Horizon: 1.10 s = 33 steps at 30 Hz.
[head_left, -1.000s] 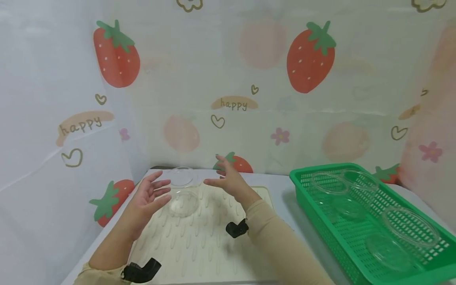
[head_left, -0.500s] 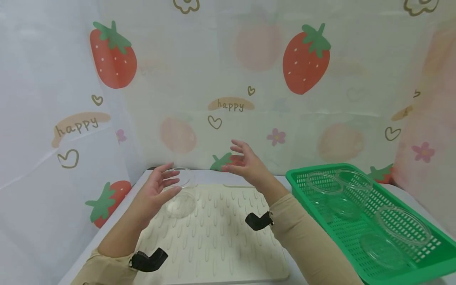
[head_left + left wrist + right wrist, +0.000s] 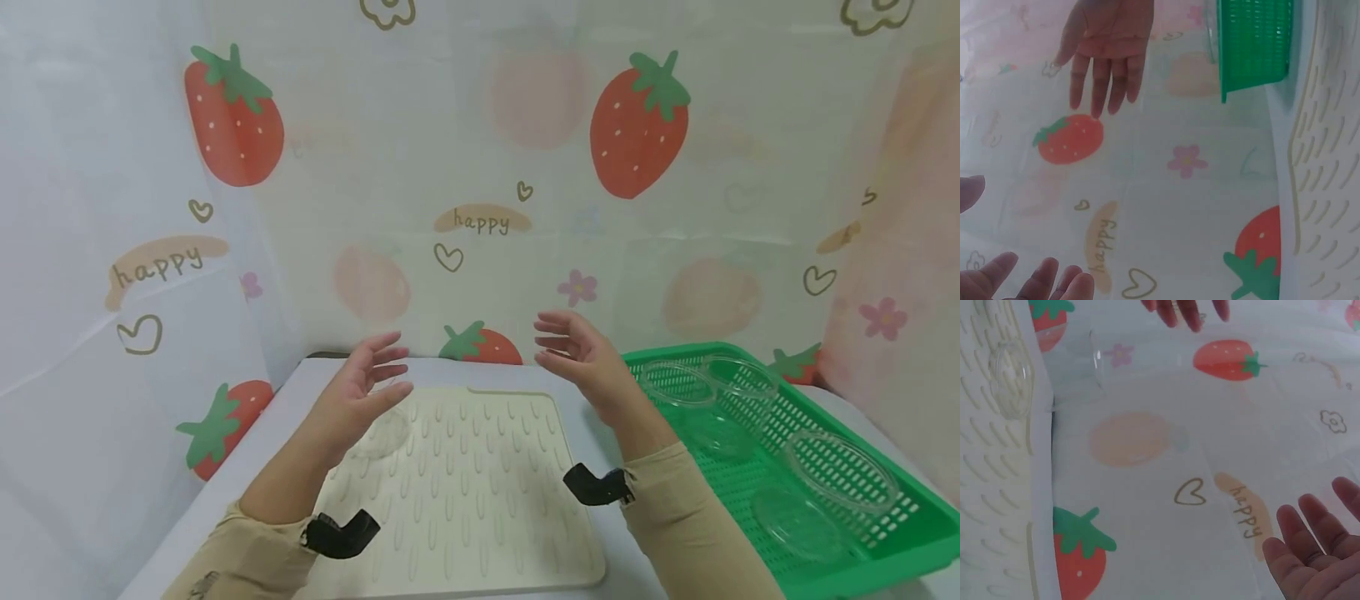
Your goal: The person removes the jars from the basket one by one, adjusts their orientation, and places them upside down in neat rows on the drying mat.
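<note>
Fingers [image 3: 390, 354] spread above cream mat [image 3: 480, 500] beside green basket [image 3: 885, 550].

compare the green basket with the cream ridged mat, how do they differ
The green basket is a deep tray with perforated walls; the cream ridged mat lies flat with raised ribs. The basket holds several clear dishes; the mat carries one clear dish, by the left hand. The basket sits to the right, beyond the right hand; the mat lies between both hands. Both rest on the white table.
</note>
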Each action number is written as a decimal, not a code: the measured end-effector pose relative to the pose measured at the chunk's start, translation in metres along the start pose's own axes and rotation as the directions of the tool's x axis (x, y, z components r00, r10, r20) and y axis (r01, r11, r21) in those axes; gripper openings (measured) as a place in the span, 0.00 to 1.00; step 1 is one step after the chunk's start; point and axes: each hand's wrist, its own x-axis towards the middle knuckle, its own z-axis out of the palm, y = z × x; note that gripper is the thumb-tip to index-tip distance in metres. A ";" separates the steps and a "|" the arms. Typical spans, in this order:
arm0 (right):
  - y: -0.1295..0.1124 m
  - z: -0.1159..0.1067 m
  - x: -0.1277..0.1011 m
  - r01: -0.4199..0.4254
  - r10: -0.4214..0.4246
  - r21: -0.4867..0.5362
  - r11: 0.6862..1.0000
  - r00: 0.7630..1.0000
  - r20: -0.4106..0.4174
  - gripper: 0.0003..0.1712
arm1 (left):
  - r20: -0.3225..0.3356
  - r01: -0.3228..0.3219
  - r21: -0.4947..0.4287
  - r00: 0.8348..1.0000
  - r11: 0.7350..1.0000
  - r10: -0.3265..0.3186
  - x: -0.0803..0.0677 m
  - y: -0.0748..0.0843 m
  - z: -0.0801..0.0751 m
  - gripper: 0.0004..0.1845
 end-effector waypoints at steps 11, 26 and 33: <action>0.001 -0.010 -0.027 -0.021 0.018 -0.051 0.998 0.999 -0.050 0.27 | 0.065 -0.015 -0.005 0.998 1.000 0.015 0.004 0.002 0.022 0.31; -0.017 -0.023 -0.048 0.053 -0.054 -0.011 0.999 0.997 -0.051 0.24 | 0.111 -0.048 -0.013 0.993 0.999 0.049 0.007 0.012 0.040 0.30; -0.030 -0.030 -0.051 0.070 -0.072 -0.058 0.996 0.997 -0.042 0.24 | 0.111 -0.100 -0.004 0.989 0.995 0.100 0.012 0.018 0.042 0.29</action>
